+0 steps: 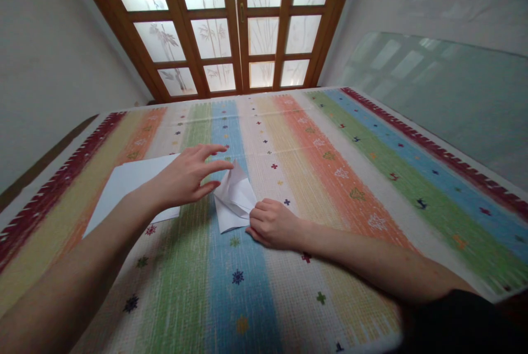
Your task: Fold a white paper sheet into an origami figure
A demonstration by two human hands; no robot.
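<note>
A folded piece of white paper lies on the blue stripe of the tablecloth, with one flap standing up to a point. My right hand is closed on its right corner, fingers curled with the thumb low near the cloth. On the other side, my left hand hovers by the raised flap with its fingers apart. Its fingertips come close to the flap; whether they touch it I cannot tell. Flat white sheets of paper lie to the left, partly hidden under my left forearm.
A striped, patterned tablecloth covers the table. Wooden doors with frosted panes stand beyond the far edge. A glass panel leans along the right wall, and a plain wall rises on the left.
</note>
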